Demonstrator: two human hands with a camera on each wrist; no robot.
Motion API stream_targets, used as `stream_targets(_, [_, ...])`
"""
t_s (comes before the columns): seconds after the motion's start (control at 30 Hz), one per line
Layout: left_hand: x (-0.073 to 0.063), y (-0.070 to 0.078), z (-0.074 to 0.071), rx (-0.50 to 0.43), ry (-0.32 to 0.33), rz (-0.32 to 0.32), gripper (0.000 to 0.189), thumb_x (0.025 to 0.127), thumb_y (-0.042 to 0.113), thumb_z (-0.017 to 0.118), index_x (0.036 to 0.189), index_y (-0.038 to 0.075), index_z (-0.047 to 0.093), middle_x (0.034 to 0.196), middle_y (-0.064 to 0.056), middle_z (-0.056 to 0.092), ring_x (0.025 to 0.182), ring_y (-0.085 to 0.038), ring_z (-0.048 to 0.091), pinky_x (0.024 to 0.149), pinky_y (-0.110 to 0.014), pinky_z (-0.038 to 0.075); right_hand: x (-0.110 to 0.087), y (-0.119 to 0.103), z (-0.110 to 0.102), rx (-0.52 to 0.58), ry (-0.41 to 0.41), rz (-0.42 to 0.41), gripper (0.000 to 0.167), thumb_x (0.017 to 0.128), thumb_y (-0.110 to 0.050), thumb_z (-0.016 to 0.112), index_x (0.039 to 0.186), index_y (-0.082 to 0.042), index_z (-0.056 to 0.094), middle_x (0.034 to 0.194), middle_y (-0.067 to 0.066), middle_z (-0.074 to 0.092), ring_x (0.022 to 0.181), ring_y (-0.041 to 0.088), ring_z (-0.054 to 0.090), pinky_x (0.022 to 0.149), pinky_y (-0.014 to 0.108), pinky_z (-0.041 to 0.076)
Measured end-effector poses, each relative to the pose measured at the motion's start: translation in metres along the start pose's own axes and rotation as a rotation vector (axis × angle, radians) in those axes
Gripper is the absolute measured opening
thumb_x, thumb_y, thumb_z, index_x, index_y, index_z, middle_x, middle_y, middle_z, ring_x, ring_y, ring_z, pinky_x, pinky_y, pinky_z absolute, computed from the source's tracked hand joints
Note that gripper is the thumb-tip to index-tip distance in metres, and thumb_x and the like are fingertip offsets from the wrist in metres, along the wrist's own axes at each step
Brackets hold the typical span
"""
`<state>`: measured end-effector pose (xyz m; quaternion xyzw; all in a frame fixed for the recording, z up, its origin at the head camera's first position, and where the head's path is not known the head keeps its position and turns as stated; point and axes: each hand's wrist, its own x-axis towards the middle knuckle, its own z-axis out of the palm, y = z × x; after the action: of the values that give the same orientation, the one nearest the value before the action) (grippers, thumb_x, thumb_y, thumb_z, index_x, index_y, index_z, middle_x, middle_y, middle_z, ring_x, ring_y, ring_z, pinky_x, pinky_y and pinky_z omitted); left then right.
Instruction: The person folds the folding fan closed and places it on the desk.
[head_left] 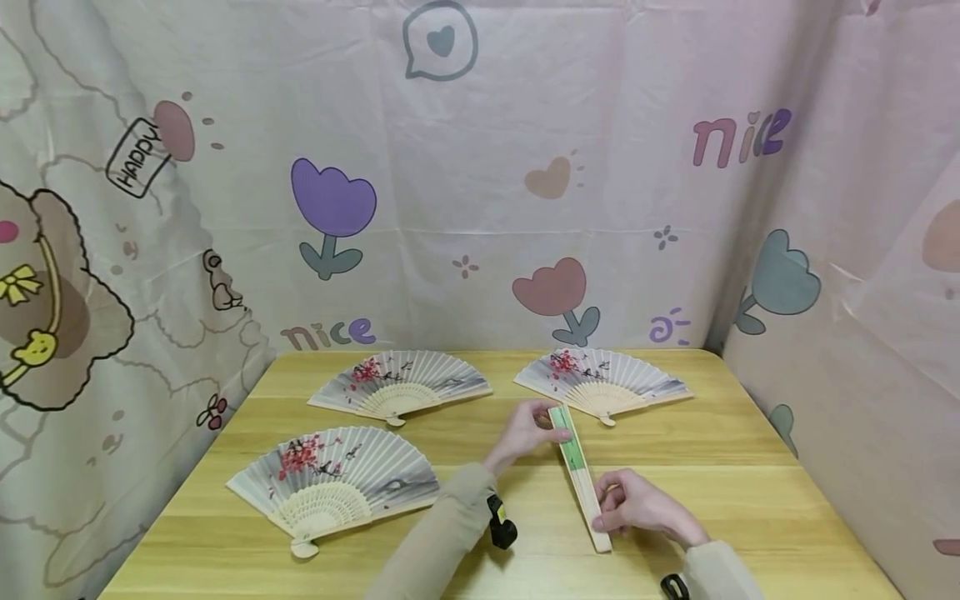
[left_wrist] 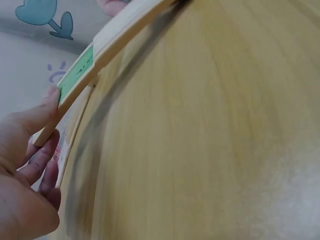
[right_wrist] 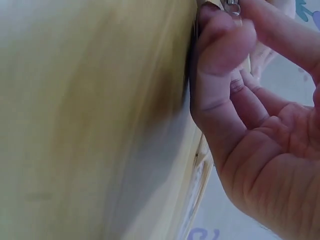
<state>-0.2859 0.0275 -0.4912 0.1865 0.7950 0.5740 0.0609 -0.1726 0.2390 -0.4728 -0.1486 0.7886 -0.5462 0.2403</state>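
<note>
A folded hand fan point(head_left: 579, 479) with a green paper band point(head_left: 567, 440) around its upper part slants over the front right of the table. My left hand point(head_left: 528, 429) pinches its far, banded end between thumb and fingers; the left wrist view shows the thumb on the green band point(left_wrist: 76, 74). Lower down, my right hand point(head_left: 637, 504) holds the fan near its close end, thumb on the front and curled fingers at the side. In the right wrist view the right hand's fingers point(right_wrist: 225, 65) hide most of the fan.
Three spread fans with red blossoms lie on the wooden table point(head_left: 720, 500): one at the back left point(head_left: 397, 383), one at the back right point(head_left: 603, 383), one at the front left point(head_left: 337, 483). A printed curtain point(head_left: 465, 167) hangs behind and along both sides.
</note>
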Motion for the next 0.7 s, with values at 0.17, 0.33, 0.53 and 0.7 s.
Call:
stream_targets(0.17, [0.000, -0.002, 0.005, 0.343, 0.050, -0.017, 0.046, 0.071, 0.032, 0.092, 0.111, 0.015, 0.075, 0.111, -0.002, 0.075, 0.099, -0.019, 0.056, 0.088, -0.032, 0.038, -0.001, 0.001, -0.002, -0.072, 0.039, 0.028, 0.026, 0.077, -0.003, 0.081, 0.090, 0.006, 0.061, 0.067, -0.003, 0.057, 0.054, 0.005, 0.047, 0.047, 0.011, 0.039])
stream_targets(0.33, [-0.001, -0.003, 0.012, 0.498, 0.025, -0.014, 0.048, 0.070, 0.039, 0.091, 0.111, 0.020, 0.075, 0.115, 0.003, 0.074, 0.102, -0.020, 0.048, 0.085, -0.032, 0.031, -0.002, 0.002, -0.003, -0.165, 0.085, 0.049, 0.028, 0.073, -0.006, 0.085, 0.086, 0.003, 0.062, 0.066, -0.003, 0.053, 0.055, 0.007, 0.045, 0.046, 0.013, 0.038])
stream_targets(0.53, [0.001, -0.002, 0.021, 0.551, 0.025, 0.002, 0.052, 0.071, 0.044, 0.089, 0.115, 0.021, 0.074, 0.122, 0.001, 0.071, 0.106, -0.021, 0.048, 0.080, -0.027, 0.029, -0.004, 0.003, -0.004, -0.219, 0.110, 0.054, 0.030, 0.072, -0.007, 0.087, 0.083, 0.002, 0.061, 0.064, -0.003, 0.052, 0.054, 0.008, 0.045, 0.045, 0.014, 0.038])
stream_targets(0.7, [0.002, -0.001, 0.024, 0.542, 0.052, 0.005, 0.053, 0.071, 0.045, 0.089, 0.116, 0.021, 0.074, 0.120, 0.002, 0.071, 0.106, -0.019, 0.049, 0.082, -0.028, 0.030, -0.004, 0.003, -0.007, -0.248, 0.130, 0.056, 0.031, 0.071, -0.008, 0.088, 0.083, 0.000, 0.061, 0.065, -0.003, 0.051, 0.054, 0.009, 0.045, 0.045, 0.014, 0.037])
